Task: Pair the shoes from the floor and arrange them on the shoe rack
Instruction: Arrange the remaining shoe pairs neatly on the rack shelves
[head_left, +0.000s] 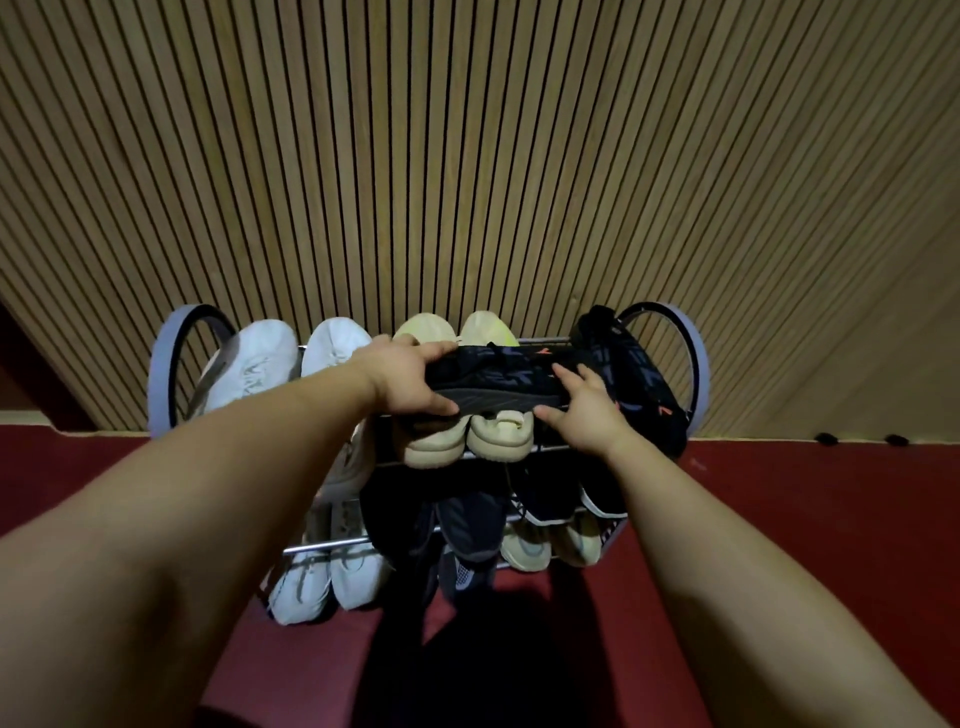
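A black sneaker with orange marks (498, 371) lies sideways across the top of the metal shoe rack (169, 364), its dark sole facing me. My left hand (410, 379) grips its left end, thumb under the sole. My right hand (587, 410) touches its right end with fingers spread. The matching black sneaker (631, 374) sits at the top tier's right end. A white pair (306, 358) and a pale yellow pair (457, 327) fill the rest of the top tier, partly hidden by the held shoe.
Lower tiers hold a beige pair (467, 441), dark sneakers (472, 519), black shoes with white soles (571, 504), a cream pair (550, 545) and white sneakers (327, 577). A slatted wooden wall (478, 156) stands behind the rack. Red carpet (779, 493) covers the floor.
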